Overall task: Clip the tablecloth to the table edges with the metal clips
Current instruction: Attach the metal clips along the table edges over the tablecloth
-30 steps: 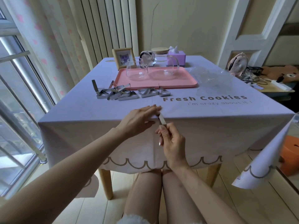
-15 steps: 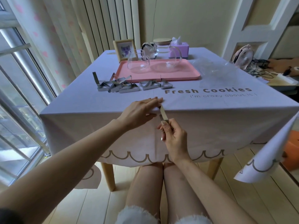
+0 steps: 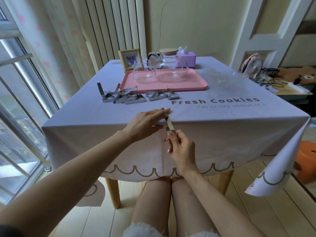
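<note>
A pale lilac tablecloth [image 3: 222,134] printed "Fresh Cookies" covers the table and hangs over its near edge. My left hand [image 3: 147,121] lies flat on the cloth at that edge, fingers spread, pressing it down. My right hand [image 3: 179,146] pinches the lower end of a metal clip [image 3: 169,124], whose upper end meets the table edge beside my left fingertips. Several more metal clips [image 3: 130,97] lie in a loose row on the cloth in front of the pink tray.
A pink tray [image 3: 196,82] carries two glass vessels. Behind it stand a photo frame [image 3: 129,59], a lidded glass jar [image 3: 168,56] and a purple tissue box [image 3: 187,59]. Crumpled clear plastic [image 3: 222,82] lies right of the tray. A window is at left, a side desk with a fan [image 3: 251,65] at right.
The view has shifted a little. My right hand has pushed the clip slightly up onto the table edge; my left hand stays pressed on the cloth.
</note>
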A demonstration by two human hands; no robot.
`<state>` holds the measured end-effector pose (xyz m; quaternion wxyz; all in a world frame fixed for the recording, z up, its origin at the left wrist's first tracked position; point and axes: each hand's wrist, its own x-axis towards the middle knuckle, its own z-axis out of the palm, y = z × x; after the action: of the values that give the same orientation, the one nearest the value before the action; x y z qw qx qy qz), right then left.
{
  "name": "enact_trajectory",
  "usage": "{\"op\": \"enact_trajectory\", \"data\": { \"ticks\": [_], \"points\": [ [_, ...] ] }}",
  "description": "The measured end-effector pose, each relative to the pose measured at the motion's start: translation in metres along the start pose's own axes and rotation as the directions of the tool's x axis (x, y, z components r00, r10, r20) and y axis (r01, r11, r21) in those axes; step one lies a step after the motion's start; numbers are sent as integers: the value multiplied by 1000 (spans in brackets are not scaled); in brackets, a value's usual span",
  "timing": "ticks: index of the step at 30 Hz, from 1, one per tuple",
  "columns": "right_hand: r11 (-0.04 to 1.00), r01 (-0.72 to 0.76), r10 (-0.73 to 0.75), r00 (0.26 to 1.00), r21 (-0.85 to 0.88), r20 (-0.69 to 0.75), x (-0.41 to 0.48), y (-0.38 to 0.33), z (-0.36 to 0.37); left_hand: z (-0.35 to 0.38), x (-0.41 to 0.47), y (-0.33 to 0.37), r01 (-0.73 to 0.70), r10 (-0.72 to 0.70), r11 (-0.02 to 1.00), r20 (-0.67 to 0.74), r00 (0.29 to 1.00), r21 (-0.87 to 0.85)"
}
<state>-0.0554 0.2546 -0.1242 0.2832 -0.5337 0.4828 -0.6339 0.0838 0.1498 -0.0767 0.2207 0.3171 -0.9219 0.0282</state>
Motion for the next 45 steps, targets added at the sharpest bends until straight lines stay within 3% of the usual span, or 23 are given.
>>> {"op": "enact_trajectory", "data": {
  "ticks": [7, 11, 14, 17, 19, 22, 24, 26, 29, 45],
  "points": [
    [999, -6, 6, 1000, -34, -11, 9, 6, 3, -3, 0, 3, 1, -1, 1000, -20, 1000, -18],
    [998, -51, 51, 999, 36, -15, 7, -2, 5, -2, 0, 4, -8, 8, 1000, -41, 999, -14],
    [990, 65, -69, 997, -127, -23, 6, 0, 3, -1, -1, 4, -3, 2, 1000, -50, 999, -15],
    [793, 290, -369, 928, -535, -43, 9, 7, -5, -3, -1, 3, 6, -6, 1000, -46, 999, -13],
    [686, 361, -484, 875, -631, -25, 17, 6, -14, -6, -1, 5, -1, 0, 1000, -52, 999, -4],
    [552, 456, -530, 838, -698, 129, 39, 4, -30, -9, -4, 9, -21, 26, 998, -77, 997, 67],
    [493, 510, -449, 843, -705, 296, 54, 0, -39, -7, -10, 9, -6, 17, 993, -92, 996, 118],
    [522, 523, -333, 852, -673, 404, 64, -7, -45, -4, -15, 9, -6, 21, 991, -106, 994, 137],
    [570, 511, -253, 854, -644, 453, 70, -13, -50, 0, -16, 9, 10, 11, 991, -156, 988, 131],
    [540, 475, -338, 879, -695, 337, 73, -15, -37, 5, -15, 6, 42, -19, 992, -193, 981, 120]
  ]
}}
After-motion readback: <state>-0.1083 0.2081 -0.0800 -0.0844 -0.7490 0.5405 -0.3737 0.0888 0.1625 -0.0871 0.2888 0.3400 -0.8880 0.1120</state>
